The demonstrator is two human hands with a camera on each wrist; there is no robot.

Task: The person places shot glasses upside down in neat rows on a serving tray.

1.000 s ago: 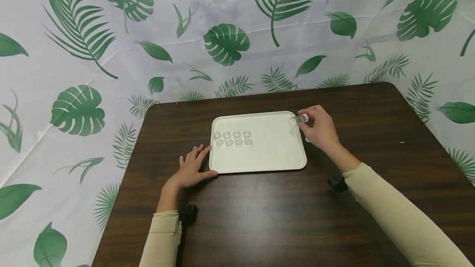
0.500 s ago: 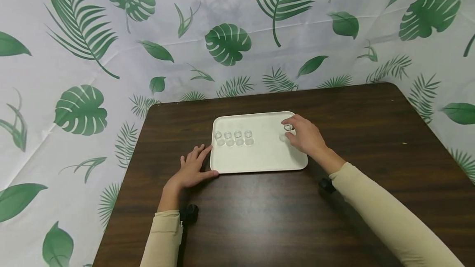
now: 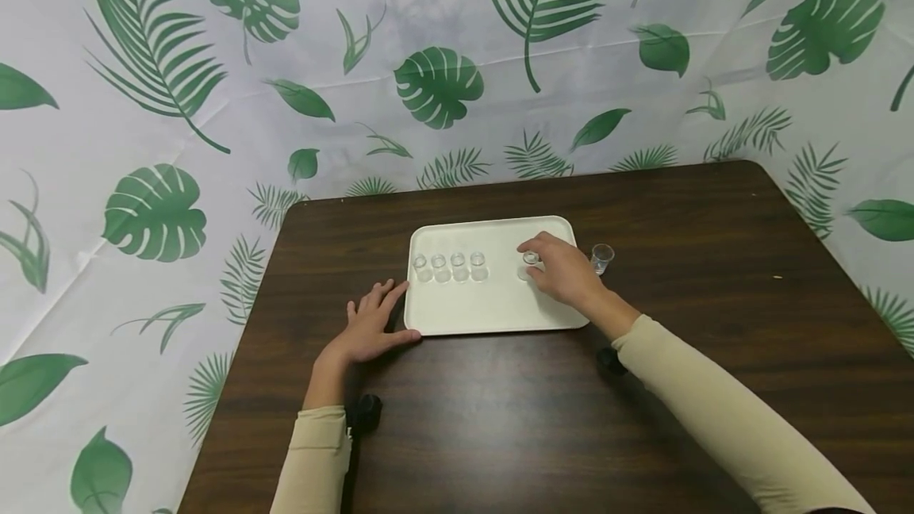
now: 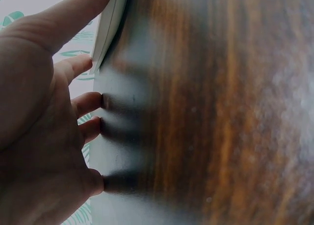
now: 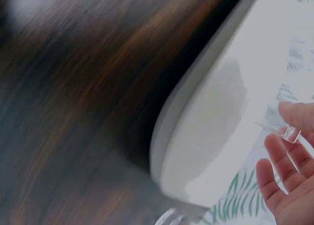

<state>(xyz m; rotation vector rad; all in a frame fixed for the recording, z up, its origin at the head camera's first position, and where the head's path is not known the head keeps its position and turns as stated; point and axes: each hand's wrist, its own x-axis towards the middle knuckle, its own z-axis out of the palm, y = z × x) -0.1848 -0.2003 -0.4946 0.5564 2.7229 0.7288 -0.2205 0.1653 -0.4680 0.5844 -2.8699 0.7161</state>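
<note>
My right hand (image 3: 567, 272) holds a small clear shot glass (image 3: 531, 258) between thumb and fingers over the right half of a white tray (image 3: 500, 308). The glass appears mouth down, its narrow end up; whether it touches the tray I cannot tell. In the right wrist view the glass (image 5: 290, 133) shows partly between the fingers. Several like glasses (image 3: 458, 266) stand in a row on the tray's left side, narrow ends up. My left hand (image 3: 367, 330) lies with spread fingers at the tray's left edge, thumb at the near left corner, other fingertips (image 4: 91, 129) on the table.
Another clear shot glass (image 3: 602, 258) stands mouth up on the dark wooden table (image 3: 500, 419), just right of the tray. A white cloth with green leaves (image 3: 435, 86) hangs behind the table and along its left side.
My right hand has carried the glass from beyond the tray's right edge leftward over the tray, turning it from sideways to mouth down. The glass beside the tray has come into view. My left hand stays put.
</note>
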